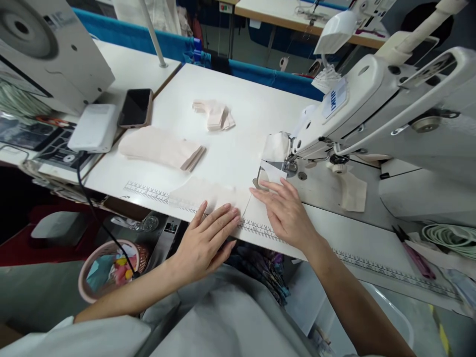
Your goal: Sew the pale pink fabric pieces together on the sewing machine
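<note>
My left hand (pixel 213 235) lies flat on the near edge of a thin pale fabric piece (pixel 197 191), fingers stretched out. This piece lies on the white sewing table over a printed ruler (pixel 256 227). My right hand (pixel 284 210) rests on the table just in front of the sewing machine (pixel 345 106), its fingers extended and slightly spread beside the needle area. Near its fingertips lies a small white piece (pixel 274 172) by the presser foot (pixel 290 166). Another pale piece (pixel 277 145) sits behind the foot. What lies under the right fingertips is partly hidden.
A folded stack of pale pieces (pixel 159 148) and a smaller bundle (pixel 215 115) lie on the left. A phone (pixel 137 107) and a white box (pixel 92 128) with a cable stand beyond. Purple-handled scissors (pixel 418 258) lie at right; a pink basket (pixel 84 282) is below.
</note>
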A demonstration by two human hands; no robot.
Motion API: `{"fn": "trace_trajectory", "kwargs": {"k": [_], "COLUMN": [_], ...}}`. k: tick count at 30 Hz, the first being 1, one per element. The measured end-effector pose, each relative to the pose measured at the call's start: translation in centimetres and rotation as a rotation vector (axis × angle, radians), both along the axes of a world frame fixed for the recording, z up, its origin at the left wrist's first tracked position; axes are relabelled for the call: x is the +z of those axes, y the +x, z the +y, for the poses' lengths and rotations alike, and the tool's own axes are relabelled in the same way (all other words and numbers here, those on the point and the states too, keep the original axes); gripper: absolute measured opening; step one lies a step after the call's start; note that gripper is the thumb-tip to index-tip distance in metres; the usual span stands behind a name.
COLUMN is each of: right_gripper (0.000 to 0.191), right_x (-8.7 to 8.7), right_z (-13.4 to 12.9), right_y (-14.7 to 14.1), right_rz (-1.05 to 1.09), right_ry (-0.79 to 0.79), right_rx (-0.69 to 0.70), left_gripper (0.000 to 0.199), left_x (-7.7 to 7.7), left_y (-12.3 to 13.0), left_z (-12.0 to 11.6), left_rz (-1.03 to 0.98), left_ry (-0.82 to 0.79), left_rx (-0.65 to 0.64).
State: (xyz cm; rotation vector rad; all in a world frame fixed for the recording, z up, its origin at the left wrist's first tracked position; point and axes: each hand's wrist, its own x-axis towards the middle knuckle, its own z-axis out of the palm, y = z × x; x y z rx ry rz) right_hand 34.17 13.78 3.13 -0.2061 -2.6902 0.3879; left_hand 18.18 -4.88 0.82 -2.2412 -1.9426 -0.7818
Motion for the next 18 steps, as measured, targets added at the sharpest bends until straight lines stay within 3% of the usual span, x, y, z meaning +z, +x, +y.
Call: {"fn": "trace_trajectory", "kwargs": {"k": [5,11,18], "right_gripper": [0.041,0.041,0.038], "right_x": [-0.5,-0.7,-0.9], "right_z": [0.2,0.1,0.3], "right_y": [0.5,0.8,0.5], "right_rz": [0.181,0.196,0.198], "right_ry": [-0.008,0.011,0.056], "right_rx": [-0.072,-0.040,0.018], "left_gripper": [0.059,0.045,0.046], "left_x": [-0.3,-0.9,-1.2], "left_y": [0.0,0.1,-0.3], "left_z": [-0.3,-0.2,-0.2], "left_rz": [-0.037,0.007,0.020], "left_ry": [0.081,0.064,0.051], "left_rx": [0.038,0.065,0.061]}}
